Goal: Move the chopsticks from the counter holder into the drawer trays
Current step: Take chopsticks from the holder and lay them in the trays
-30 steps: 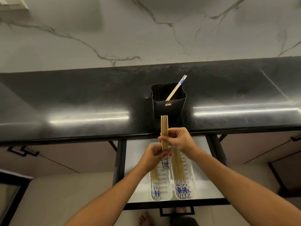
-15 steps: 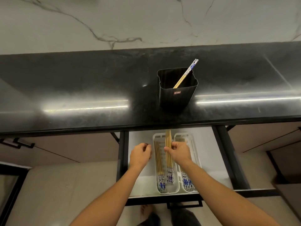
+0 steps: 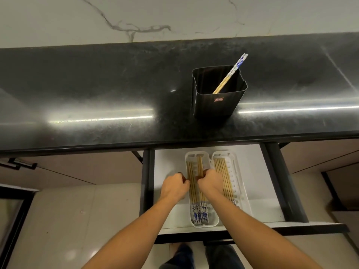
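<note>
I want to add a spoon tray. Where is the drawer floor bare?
Bare drawer floor lies left of the left tray, up to the side wall, and, wider, right of the right tray. The left tray is crowded: left hand and right hand meet over its chopsticks.

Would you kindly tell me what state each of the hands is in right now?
Left hand: fingers curled, grip cannot be told.
Right hand: closed, holding chopsticks.

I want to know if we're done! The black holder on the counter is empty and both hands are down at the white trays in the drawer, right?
Not empty: the head view shows two chopsticks leaning in the black holder. The left hand and right hand are at the white trays.
</note>
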